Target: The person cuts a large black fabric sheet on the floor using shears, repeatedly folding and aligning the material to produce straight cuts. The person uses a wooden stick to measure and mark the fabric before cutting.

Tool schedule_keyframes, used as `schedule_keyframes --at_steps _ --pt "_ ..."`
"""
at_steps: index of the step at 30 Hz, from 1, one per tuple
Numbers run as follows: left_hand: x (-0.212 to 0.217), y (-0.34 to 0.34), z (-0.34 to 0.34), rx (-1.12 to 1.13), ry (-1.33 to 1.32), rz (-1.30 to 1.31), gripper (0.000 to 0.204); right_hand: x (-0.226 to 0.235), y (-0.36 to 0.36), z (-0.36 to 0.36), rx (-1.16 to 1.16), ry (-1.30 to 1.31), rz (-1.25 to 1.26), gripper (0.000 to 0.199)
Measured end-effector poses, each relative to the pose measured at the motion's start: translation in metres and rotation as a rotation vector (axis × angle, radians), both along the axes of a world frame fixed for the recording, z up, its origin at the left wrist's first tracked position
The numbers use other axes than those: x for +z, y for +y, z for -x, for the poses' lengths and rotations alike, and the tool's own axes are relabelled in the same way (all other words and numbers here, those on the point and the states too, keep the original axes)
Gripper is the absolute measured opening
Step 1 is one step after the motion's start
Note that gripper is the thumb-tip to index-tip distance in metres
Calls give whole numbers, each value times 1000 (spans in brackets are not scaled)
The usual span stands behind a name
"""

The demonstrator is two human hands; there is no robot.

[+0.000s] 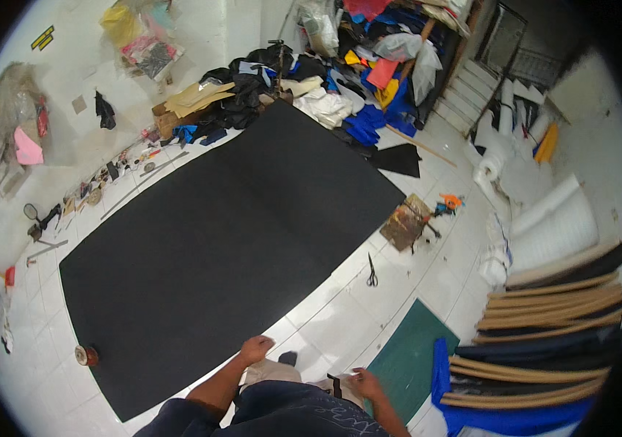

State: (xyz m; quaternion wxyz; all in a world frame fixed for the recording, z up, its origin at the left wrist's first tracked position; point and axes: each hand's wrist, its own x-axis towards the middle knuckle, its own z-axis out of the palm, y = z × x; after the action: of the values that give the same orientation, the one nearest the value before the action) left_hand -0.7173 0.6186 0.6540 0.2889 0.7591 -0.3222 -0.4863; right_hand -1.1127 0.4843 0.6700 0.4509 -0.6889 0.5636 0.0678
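Observation:
A large black sheet (231, 240) lies flat across the white tiled floor in front of me. My left hand (256, 350) is over the sheet's near edge, fingers loosely curled together with nothing visible in them. Beside my beige-clad leg is my right hand (366, 384), its fingers partly apart and nothing seen in it. A green mat (409, 357) lies on the floor just past that hand. Black-handled scissors (372, 273) rest on the tiles beyond both hands. On the sheet's left edge sits a round reddish-brown object (86, 355) with a pale top.
Heaped fabric scraps (340, 95) fill the far side. A worn block (407, 222) with tools stands by the sheet's right edge. Cardboard-coloured tubes and fabric rolls (551, 313) lie right, near white foam rolls (555, 226). Small items (114, 171) line the left wall.

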Motion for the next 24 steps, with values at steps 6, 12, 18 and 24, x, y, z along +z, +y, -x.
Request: schedule_keyframes --at_steps 6,12,18,24 --pt "11 -123 33 303 36 188 40 2 -167 -87 805 -17 -47 44" --pt "-52 -192 159 -73 -283 -187 38 12 -386 -106 1426 402 -50 52" --pt "-44 -293 215 -174 -152 -295 36 -30 -467 -41 1695 55 -754 48" --pt "-145 -393 228 32 -13 -276 39 -107 -484 -77 1899 106 -1095 45"
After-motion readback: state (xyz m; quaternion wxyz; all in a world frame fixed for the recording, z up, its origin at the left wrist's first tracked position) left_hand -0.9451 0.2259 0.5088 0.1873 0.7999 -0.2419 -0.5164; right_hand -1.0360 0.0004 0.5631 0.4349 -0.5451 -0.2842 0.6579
